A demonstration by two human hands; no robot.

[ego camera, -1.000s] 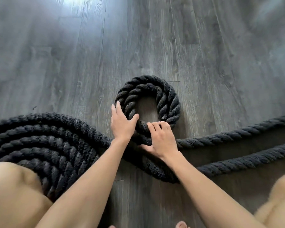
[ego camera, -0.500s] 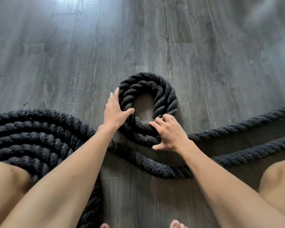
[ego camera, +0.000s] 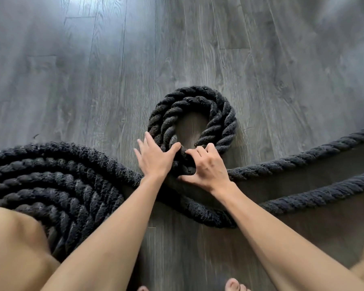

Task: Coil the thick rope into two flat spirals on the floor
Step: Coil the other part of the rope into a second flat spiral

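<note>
Black rope (ego camera: pixel 286 164) on the grey floor (ego camera: pixel 93 80): one spiral (ego camera: pixel 51 185) lies wound at left, and a small coil (ego camera: pixel 219 114) sits in the middle. The right hand (ego camera: pixel 208 166) has slid in beside the left hand (ego camera: pixel 153 160), fingers curled on the coil's near turn. The left presses flat, fingers straight. The centre looks tighter, so I'd say the second spiral is barely begun.
</note>
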